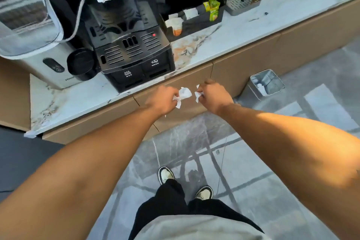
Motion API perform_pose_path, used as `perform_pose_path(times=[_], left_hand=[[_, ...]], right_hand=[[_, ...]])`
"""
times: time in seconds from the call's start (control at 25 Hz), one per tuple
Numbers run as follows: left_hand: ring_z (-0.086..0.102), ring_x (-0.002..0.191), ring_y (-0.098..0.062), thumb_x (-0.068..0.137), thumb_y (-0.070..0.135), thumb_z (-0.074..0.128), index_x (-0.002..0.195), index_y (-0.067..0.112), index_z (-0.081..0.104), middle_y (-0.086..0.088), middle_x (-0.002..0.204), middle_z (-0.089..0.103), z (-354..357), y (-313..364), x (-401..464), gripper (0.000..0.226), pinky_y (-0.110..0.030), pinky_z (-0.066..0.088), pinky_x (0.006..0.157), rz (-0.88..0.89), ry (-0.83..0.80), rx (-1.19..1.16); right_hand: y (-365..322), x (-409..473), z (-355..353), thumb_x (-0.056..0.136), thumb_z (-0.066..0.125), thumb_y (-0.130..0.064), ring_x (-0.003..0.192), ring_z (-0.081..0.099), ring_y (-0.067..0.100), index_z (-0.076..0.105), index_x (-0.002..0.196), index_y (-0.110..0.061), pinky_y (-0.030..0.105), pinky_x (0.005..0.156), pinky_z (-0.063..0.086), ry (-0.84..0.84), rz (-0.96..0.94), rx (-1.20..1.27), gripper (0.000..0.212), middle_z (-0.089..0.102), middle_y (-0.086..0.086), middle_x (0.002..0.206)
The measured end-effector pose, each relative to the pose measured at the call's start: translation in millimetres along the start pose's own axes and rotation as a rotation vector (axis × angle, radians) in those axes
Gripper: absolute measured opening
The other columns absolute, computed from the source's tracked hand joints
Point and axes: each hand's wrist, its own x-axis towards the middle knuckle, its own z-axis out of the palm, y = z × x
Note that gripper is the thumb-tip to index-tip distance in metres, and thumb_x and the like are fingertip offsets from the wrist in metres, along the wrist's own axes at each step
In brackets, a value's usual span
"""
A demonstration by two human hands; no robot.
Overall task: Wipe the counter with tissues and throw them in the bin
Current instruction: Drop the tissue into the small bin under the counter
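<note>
My left hand (162, 99) grips a crumpled white tissue (184, 93) in front of the counter's brown front panel. My right hand (213, 94) pinches a smaller white tissue piece (198, 96) just to its right; the two pieces are close but apart. The white marble counter (239, 31) runs diagonally from lower left to upper right above both hands. A square metal bin (266, 83) stands open on the floor to the right of my right hand, against the counter base, with some white waste inside.
A black coffee machine (128, 45) sits on the counter above my hands, a white appliance (39, 48) to its left. A black organiser (192, 15) with sachets and a metal drip tray (243, 4) stand further right. My feet (165, 174) are on the grey tiled floor.
</note>
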Motion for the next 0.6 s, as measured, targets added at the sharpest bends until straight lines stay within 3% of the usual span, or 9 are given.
perform_pose_path(times=[0.16, 0.4, 0.6], left_hand=[[0.063, 0.098, -0.029, 0.086, 0.015, 0.060, 0.097, 0.022, 0.072, -0.005, 0.103, 0.071, 8, 76, 47, 0.018, -0.030, 0.040, 0.066, 0.163, -0.010, 0.027], [0.063, 0.100, -0.030, 0.086, 0.015, 0.061, 0.099, 0.021, 0.071, -0.006, 0.104, 0.071, 24, 180, 123, 0.017, -0.042, 0.054, 0.081, 0.341, -0.083, 0.085], [0.063, 0.102, -0.031, 0.086, 0.016, 0.060, 0.105, 0.023, 0.070, -0.004, 0.110, 0.070, 48, 256, 198, 0.022, -0.037, 0.053, 0.077, 0.455, -0.177, 0.151]], right_hand=[[75, -25, -30, 0.086, 0.057, -0.016, 0.092, 0.061, 0.039, 0.069, 0.098, -0.015, 0.043, 0.082, 0.053, 0.068, 0.141, 0.036, 0.017, 0.057, 0.010, 0.106], [177, -42, -69, 0.085, 0.059, -0.015, 0.098, 0.060, 0.036, 0.069, 0.097, -0.013, 0.040, 0.080, 0.052, 0.145, 0.313, 0.079, 0.015, 0.058, 0.011, 0.110], [268, -42, -93, 0.087, 0.059, -0.018, 0.105, 0.059, 0.033, 0.070, 0.106, -0.018, 0.036, 0.082, 0.051, 0.149, 0.438, 0.085, 0.021, 0.060, 0.008, 0.117]])
